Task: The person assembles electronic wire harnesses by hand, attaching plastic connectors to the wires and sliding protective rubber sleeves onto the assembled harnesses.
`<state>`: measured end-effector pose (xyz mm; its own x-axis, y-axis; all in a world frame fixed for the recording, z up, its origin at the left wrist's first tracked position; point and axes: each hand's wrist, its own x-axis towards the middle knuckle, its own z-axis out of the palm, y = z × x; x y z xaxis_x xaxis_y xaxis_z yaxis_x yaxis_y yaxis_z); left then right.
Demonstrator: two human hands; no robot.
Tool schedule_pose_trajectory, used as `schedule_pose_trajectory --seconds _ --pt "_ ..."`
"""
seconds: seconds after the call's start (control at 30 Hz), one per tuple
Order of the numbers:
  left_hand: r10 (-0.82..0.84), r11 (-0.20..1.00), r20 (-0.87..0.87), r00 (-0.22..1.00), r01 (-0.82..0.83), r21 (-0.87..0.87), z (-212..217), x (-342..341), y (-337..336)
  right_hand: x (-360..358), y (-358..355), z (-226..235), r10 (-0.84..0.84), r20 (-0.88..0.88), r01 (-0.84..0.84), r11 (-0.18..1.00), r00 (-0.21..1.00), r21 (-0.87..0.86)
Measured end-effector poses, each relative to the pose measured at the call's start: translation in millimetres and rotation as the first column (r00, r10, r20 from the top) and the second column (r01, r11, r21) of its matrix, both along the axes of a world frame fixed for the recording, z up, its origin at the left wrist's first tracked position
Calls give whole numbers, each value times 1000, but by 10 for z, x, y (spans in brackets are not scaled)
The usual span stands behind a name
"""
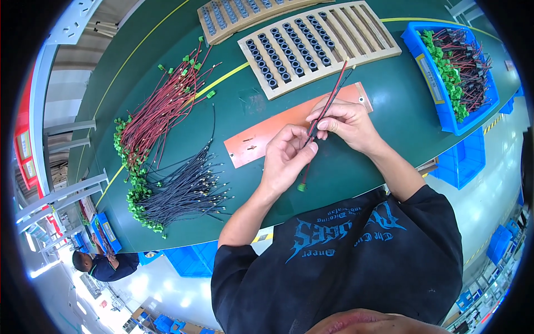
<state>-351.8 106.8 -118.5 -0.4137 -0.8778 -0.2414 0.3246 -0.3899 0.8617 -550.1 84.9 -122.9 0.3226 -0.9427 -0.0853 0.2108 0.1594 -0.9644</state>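
Note:
In front of my chest, both hands pinch a red and black wire pair (332, 93) that runs slantwise between them. My left hand (285, 160) grips its lower stretch with thumb and fingers closed. Higher up, my right hand (346, 123) pinches it with the fingertips. The upper wire ends stick out beyond my right hand. A green connector (301, 187) hangs at the lower end, below my left hand. Something dark sits on the wires between my fingertips, mostly covered. Beneath my hands lies an orange board (250, 142) with small slots.
To the left lie a heap of red wires (161, 117) and a bundle of black wires (183, 192), both with green connectors. A slotted wooden rack (361, 53) with black cylinders stands ahead, another rack (222, 33) behind it. A blue bin (445, 119) of wires stands right.

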Motion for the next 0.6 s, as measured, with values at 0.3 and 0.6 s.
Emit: schedule_pose_trajectory --seconds 0.3,0.6 --pt "332 828 474 816 -11 -561 15 -96 -6 89 62 -13 -134 -99 126 989 986 -81" --pt "339 865 372 864 -131 -483 -10 -157 -13 151 50 73 -211 -150 182 965 966 -187"
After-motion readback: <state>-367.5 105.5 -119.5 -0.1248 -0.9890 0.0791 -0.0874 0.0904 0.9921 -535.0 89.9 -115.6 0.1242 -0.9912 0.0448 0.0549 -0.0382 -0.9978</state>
